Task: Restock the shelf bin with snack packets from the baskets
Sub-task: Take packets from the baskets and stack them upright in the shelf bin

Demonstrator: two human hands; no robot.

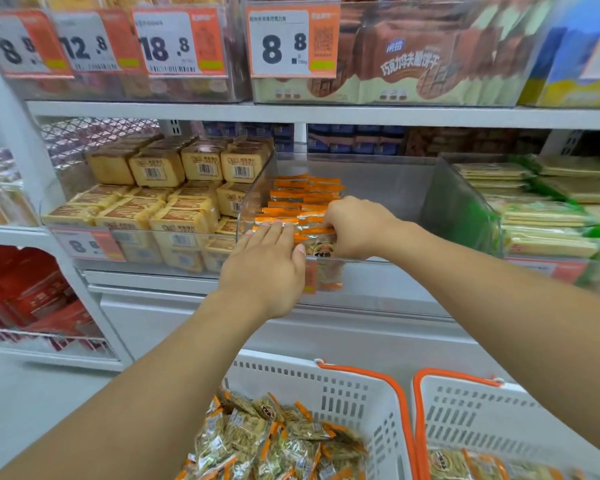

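Nearest, at six o'clock, a white basket holds a loose heap of orange-edged packets, and a second basket at five o'clock shows a few more along its floor; both sit low beneath the shelf, likely so stock can be lifted straight up into it. Above them both forearms reach toward the centre of the view. The left hand lies with fingers straight and together, flat against the front of the packet row, seemingly bracing it so the stack does not slump toward the lip. Just to its three o'clock the right hand is curled over the front packets, thumb and fingers closed on them, apparently seating a small bunch upright in line with the rest; how many it pinches is hard to tell, since its knuckles hide them. The clear bin takes these packets only in its left part, the rows running back toward twelve o'clock, while its right side is bare, so a good deal remains to fill. Beyond, at nine o'clock, stand yellow cake packs, and at three o'clock green packs.
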